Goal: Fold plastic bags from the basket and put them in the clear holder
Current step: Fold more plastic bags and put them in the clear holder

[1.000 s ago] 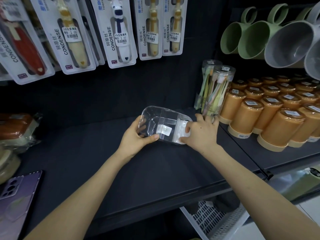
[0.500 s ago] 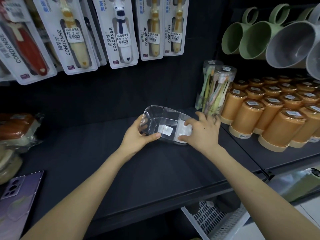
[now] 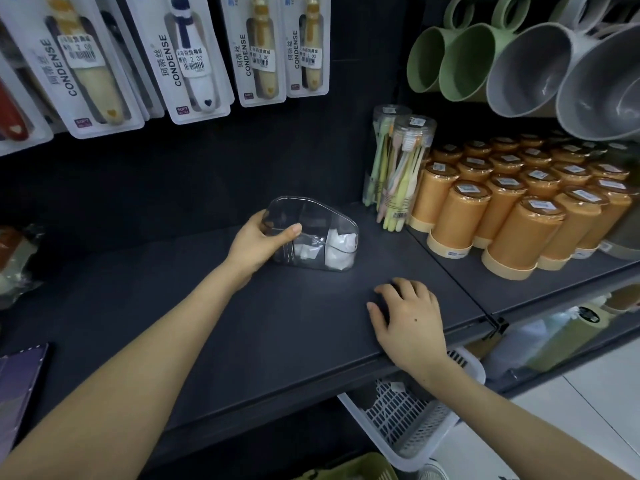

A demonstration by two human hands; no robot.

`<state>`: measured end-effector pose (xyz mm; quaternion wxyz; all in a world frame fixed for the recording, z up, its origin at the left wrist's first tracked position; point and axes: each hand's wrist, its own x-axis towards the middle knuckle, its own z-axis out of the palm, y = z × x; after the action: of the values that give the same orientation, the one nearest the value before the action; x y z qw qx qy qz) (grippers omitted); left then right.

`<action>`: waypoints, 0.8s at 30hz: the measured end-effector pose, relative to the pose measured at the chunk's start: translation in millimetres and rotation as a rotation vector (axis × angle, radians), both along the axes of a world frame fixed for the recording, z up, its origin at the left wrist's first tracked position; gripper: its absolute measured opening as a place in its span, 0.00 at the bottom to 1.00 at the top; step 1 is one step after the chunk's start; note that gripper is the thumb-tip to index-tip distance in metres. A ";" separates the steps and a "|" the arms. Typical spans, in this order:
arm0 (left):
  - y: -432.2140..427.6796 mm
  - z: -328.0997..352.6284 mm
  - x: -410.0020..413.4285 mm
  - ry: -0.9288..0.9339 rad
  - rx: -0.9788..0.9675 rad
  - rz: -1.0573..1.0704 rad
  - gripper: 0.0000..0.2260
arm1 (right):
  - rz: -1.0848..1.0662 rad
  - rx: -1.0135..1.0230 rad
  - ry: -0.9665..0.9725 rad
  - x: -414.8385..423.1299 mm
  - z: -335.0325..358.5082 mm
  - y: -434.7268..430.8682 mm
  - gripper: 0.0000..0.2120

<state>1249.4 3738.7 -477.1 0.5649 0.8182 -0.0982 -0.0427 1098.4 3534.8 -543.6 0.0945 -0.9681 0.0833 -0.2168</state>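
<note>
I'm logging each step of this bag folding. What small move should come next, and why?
Probably the right hand drops to the white basket below the shelf for another bag: it lies empty on the shelf, while the left hand steadies the clear holder, folded bags inside.

Left hand (image 3: 258,242): my arm extended forward, fingers and thumb closed in a grasp. Right hand (image 3: 408,318): palm down, fingers loosely spread, holding nothing.

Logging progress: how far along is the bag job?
Done: folded white bags sit in the holder. In hand: left hand grips the holder; right hand is empty on the shelf. Left: whatever remains in the basket, whose contents aren't visible.
</note>
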 end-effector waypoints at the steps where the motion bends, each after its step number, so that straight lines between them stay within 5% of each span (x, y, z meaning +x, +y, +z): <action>1: -1.4 -0.3 1.4 0.015 0.006 0.006 0.11 | -0.003 0.001 -0.002 -0.1 0.3 -0.1 0.20; 3: -2.9 0.2 0.4 0.030 0.012 0.015 0.13 | 0.001 0.013 0.000 -1.1 1.4 0.0 0.20; 5: -0.7 0.7 -3.5 0.049 0.023 0.037 0.31 | -0.003 0.022 -0.006 -0.4 0.7 -0.8 0.20; 7: 7.7 1.8 -18.0 0.056 0.081 0.070 0.39 | -0.002 0.032 -0.008 -0.4 2.9 0.2 0.20; 18: 139.9 -50.3 -209.6 -0.444 0.644 0.169 0.29 | 0.132 0.013 -0.125 -16.8 8.1 8.5 0.20; 24: 202.6 -76.8 -261.6 -0.448 0.982 0.169 0.29 | 0.405 0.044 -0.301 -84.1 13.1 74.5 0.14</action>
<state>987.8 3941.3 -553.9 0.0831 0.9799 -0.1187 0.1373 1014.3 3609.3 -530.5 0.1686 -0.9195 -0.1226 -0.3334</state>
